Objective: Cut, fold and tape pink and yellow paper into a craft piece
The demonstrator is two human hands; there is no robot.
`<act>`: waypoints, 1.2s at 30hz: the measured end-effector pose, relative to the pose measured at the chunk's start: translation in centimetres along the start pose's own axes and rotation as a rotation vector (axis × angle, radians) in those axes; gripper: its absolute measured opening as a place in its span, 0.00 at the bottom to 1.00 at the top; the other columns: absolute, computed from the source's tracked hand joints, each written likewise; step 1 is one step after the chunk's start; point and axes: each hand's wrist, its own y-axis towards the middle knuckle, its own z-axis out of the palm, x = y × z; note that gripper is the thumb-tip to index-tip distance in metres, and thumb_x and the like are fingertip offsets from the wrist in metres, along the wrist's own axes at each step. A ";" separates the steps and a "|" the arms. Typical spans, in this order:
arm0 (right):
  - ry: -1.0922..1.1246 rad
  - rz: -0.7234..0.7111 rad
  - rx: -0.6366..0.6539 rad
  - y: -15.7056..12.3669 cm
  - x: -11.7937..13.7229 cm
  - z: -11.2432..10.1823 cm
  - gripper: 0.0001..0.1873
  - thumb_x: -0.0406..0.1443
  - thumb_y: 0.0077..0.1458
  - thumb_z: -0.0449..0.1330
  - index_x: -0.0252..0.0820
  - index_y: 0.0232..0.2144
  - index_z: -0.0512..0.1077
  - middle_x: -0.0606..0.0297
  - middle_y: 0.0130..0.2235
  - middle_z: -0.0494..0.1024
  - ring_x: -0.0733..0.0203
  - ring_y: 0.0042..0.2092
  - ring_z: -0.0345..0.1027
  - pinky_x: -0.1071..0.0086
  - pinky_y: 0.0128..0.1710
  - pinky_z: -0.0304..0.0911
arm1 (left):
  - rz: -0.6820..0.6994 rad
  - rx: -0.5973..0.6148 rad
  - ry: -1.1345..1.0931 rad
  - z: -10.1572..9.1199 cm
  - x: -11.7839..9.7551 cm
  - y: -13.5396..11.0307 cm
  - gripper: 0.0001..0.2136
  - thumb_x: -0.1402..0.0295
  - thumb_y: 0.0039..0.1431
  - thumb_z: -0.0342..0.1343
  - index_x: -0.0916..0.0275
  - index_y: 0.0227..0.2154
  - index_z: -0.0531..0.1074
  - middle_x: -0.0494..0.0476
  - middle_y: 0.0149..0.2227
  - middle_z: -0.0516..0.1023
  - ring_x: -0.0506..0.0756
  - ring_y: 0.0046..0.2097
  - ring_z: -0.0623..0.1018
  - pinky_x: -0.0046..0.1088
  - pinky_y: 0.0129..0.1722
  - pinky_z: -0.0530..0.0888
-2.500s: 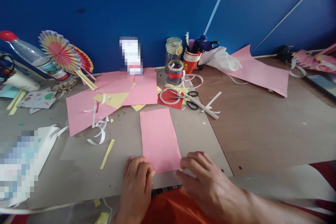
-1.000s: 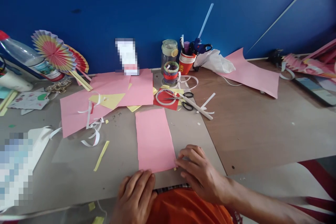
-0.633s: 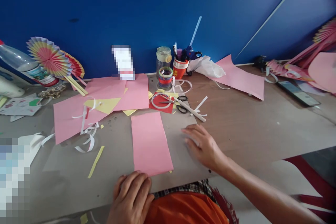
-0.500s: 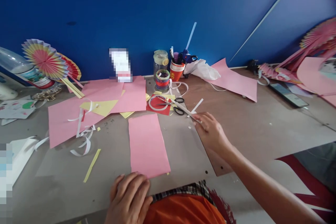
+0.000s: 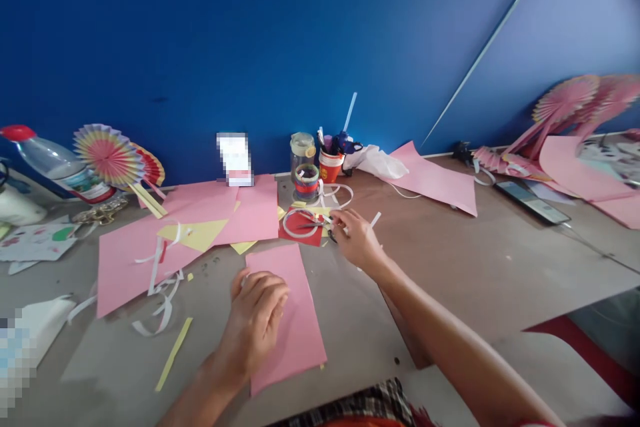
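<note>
My right hand [image 5: 357, 238] reaches over the table, fingers closed around the handles of a pair of scissors [image 5: 316, 219], which they mostly cover. The blades point left across a small red paper [image 5: 313, 237] and a ring of clear tubing [image 5: 285, 223]. A pale strip [image 5: 325, 219] lies by the fingertips. Above the pink paper rectangle [image 5: 295, 347] hovers my left hand [image 5: 257, 310], palm down, fingers loosely bent, with nothing visible in it. Whether it touches the paper, I cannot tell.
Larger pink sheets [image 5: 120, 267] with yellow scraps and curled white strips spread to the left. At the back stand a jar [image 5: 303, 147], a tape stack [image 5: 307, 181] and a red cup of tools [image 5: 330, 167]. Paper fans [image 5: 107, 153] and a phone [image 5: 533, 202] lie farther out.
My right hand has moved left and away from me, from the near end of the pale strip to the scissors. My left hand has risen from the table's front edge to over the pink rectangle.
</note>
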 end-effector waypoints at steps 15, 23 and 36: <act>-0.199 0.107 0.032 14.4 1.2 4.4 0.11 0.32 0.54 0.55 0.38 0.28 0.77 0.56 0.38 0.78 0.53 0.44 0.68 0.62 0.50 0.57 | -0.101 -0.015 -0.102 3.1 3.3 1.1 0.09 0.72 0.65 0.44 0.59 0.33 0.70 0.51 0.32 0.76 0.54 0.39 0.76 0.46 0.60 0.55; -0.108 0.227 0.115 14.9 0.4 4.1 0.14 0.32 0.56 0.52 0.40 0.32 0.78 0.62 0.35 0.81 0.60 0.37 0.71 0.71 0.37 0.61 | -0.045 -0.067 -0.173 3.2 3.5 1.2 0.06 0.74 0.63 0.47 0.60 0.37 0.68 0.53 0.35 0.76 0.54 0.42 0.74 0.45 0.57 0.61; 0.008 0.166 0.247 15.7 0.3 4.0 0.10 0.30 0.50 0.57 0.42 0.26 0.79 0.64 0.31 0.81 0.58 0.37 0.72 0.71 0.36 0.60 | -0.090 0.086 -0.069 6.3 10.1 18.2 0.28 0.81 0.54 0.45 0.64 0.60 0.59 0.63 0.55 0.72 0.63 0.60 0.66 0.46 0.58 0.64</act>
